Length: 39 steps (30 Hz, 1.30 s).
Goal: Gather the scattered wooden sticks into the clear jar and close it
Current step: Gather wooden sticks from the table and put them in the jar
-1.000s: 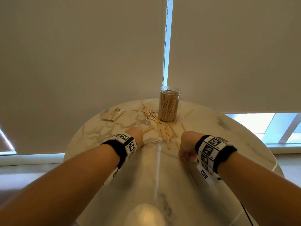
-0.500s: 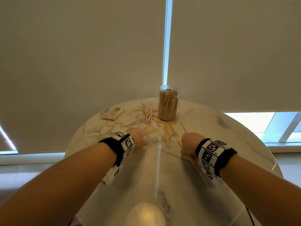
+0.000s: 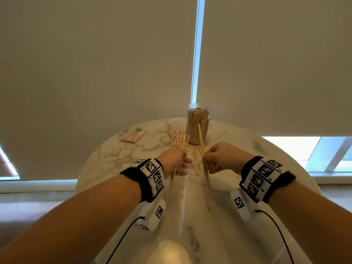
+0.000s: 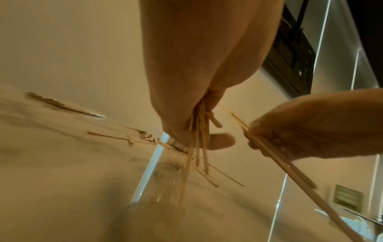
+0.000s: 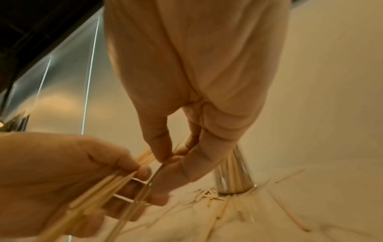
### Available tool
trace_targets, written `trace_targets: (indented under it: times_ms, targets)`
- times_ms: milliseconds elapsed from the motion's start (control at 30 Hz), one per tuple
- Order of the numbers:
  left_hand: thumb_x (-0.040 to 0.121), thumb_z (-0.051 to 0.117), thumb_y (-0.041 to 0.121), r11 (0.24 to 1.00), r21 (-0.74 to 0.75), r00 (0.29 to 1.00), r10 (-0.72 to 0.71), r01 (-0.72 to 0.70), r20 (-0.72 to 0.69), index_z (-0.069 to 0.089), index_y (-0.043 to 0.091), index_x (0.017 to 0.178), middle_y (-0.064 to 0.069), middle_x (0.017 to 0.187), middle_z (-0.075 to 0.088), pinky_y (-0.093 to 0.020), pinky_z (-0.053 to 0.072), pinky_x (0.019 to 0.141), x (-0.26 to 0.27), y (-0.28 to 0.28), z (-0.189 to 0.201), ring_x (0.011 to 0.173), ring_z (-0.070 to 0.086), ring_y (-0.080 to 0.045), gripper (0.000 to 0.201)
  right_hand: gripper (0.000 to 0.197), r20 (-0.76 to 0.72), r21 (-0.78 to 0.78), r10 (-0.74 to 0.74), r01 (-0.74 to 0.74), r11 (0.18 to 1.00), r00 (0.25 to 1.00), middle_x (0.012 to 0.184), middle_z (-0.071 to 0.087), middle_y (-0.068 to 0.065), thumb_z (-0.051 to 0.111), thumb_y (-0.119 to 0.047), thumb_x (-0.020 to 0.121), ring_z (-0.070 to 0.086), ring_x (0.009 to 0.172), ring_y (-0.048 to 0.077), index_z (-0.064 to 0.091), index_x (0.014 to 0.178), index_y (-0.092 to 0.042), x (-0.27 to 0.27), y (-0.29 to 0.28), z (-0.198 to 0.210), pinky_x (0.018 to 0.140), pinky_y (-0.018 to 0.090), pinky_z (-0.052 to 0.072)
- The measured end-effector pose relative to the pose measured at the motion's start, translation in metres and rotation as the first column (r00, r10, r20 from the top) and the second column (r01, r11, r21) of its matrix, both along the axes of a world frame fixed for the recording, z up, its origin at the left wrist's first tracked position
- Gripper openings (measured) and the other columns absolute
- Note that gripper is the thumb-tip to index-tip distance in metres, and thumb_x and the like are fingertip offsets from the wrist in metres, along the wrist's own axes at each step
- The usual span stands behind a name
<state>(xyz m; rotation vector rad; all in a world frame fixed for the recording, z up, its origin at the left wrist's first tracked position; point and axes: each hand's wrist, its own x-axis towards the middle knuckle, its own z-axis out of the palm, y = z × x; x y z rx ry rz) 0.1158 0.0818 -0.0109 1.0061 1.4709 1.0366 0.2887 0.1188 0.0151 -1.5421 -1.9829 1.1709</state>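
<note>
An open clear jar [image 3: 199,123], packed with upright wooden sticks, stands at the far side of the round marble table [image 3: 106,159]. Loose sticks [image 3: 177,137] lie scattered left of the jar and in front of it. My left hand [image 3: 183,165] grips a small bundle of sticks [image 4: 199,131] that hang down from its fingers. Just to its right, my right hand [image 3: 207,162] pinches a few long sticks [image 3: 202,147] that slant up toward the jar. In the right wrist view the jar [image 5: 234,176] shows beyond the right hand's fingers [image 5: 161,147]. I see no lid.
A flat packet of thin sticks [image 3: 135,135] lies at the table's far left. One stray stick [image 3: 220,135] rests right of the jar. Roller blinds hang close behind the table, with a window strip at the right. A pale round glare [image 3: 167,252] sits on the near tabletop.
Both hands have risen off the tabletop and come closer together. The right hand's sticks now stand up in front of the jar. Fewer sticks lie in front of the hands.
</note>
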Motion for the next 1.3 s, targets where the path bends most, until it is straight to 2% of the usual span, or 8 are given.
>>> trace_targets:
  times_ms: [133,400,533,600,767,1000,1100,1300]
  targets:
    - [0.103,0.038,0.019,0.989,0.116,0.991,-0.098,0.087,0.095,0.056,0.014,0.115,-0.013,0.093,0.071,-0.049,0.059,0.082,0.016,-0.005,0.007,0.084,0.071,-0.031,0.022,0.021,-0.063,0.205,0.053,-0.039,0.978,0.997,0.074,0.072,0.005,0.066,-0.023,0.094,0.069,0.063,0.013,0.072,0.09,-0.003,-0.017,-0.005,0.004,0.064,0.024,0.059]
    - [0.107,0.031,0.037,0.973,0.213,0.996,-0.091,0.084,0.02,0.051,0.018,0.103,0.001,0.067,0.045,-0.022,0.031,0.043,0.012,-0.005,0.003,0.045,0.034,-0.007,0.027,0.02,0.096,0.41,0.068,-0.102,0.907,0.993,0.07,0.068,0.0,0.069,-0.033,0.091,0.052,0.055,0.006,0.078,0.086,-0.016,-0.025,-0.002,0.017,0.055,0.023,0.043]
    - [0.106,0.033,0.038,0.975,0.161,0.984,-0.138,0.154,-0.11,0.046,0.016,0.1,0.003,0.066,0.039,-0.022,0.03,0.043,0.002,-0.01,0.003,0.047,0.031,-0.008,0.027,0.027,-0.195,0.39,-0.134,0.202,0.899,0.972,0.103,0.067,0.007,0.049,-0.034,0.1,0.063,0.088,0.018,0.061,0.111,-0.013,-0.024,0.007,0.04,0.077,0.037,0.057]
    - [0.106,0.033,0.04,0.952,0.137,0.954,-0.251,0.274,-0.163,0.045,0.016,0.101,0.004,0.067,0.039,-0.023,0.029,0.046,0.004,-0.017,0.004,0.05,0.032,-0.008,0.027,0.032,-0.286,0.428,-0.171,0.286,0.857,0.943,0.11,0.059,-0.004,0.043,-0.042,0.102,0.057,0.097,0.016,0.053,0.121,-0.018,-0.025,0.006,0.05,0.069,0.025,0.048]
    - [0.106,0.037,0.038,0.914,0.143,0.916,-0.351,0.381,-0.194,0.05,0.011,0.102,0.004,0.065,0.04,-0.025,0.034,0.049,0.021,-0.027,0.008,0.05,0.035,-0.009,0.03,0.035,0.005,0.212,0.132,-0.13,0.969,0.991,0.088,0.073,0.014,0.044,-0.024,0.098,0.065,0.079,0.033,0.071,0.091,-0.002,-0.037,-0.002,0.041,0.069,0.04,0.054]
    - [0.104,0.043,0.027,0.904,0.121,0.903,-0.384,0.41,-0.193,0.048,0.015,0.09,0.003,0.065,0.041,-0.023,0.029,0.048,0.019,-0.018,0.009,0.049,0.032,-0.009,0.019,0.051,-0.008,0.178,0.127,-0.124,0.976,0.992,0.103,0.071,0.009,0.037,-0.05,0.102,0.063,0.085,0.015,0.067,0.108,-0.01,-0.041,-0.007,0.034,0.086,0.041,0.052]
    - [0.106,0.039,0.029,0.927,0.185,0.944,-0.31,0.327,-0.112,0.047,0.015,0.097,0.003,0.065,0.04,-0.026,0.03,0.051,0.013,-0.016,0.013,0.05,0.033,-0.009,0.018,0.068,-0.159,0.23,0.082,-0.043,0.972,0.984,0.112,0.07,0.004,0.035,-0.074,0.089,0.065,0.106,0.021,0.063,0.119,-0.019,-0.04,-0.004,0.028,0.098,0.047,0.05]
    - [0.107,0.037,0.026,0.867,0.447,0.95,0.086,-0.219,0.299,0.04,0.013,0.102,0.003,0.067,0.039,-0.029,0.045,0.055,-0.014,0.007,0.036,0.052,0.039,-0.01,0.015,0.045,-0.095,-0.147,0.187,-0.199,0.969,0.978,0.111,0.07,0.012,0.066,-0.031,0.093,0.071,0.098,0.027,0.047,0.129,-0.012,-0.031,-0.022,0.006,0.089,0.041,0.059]
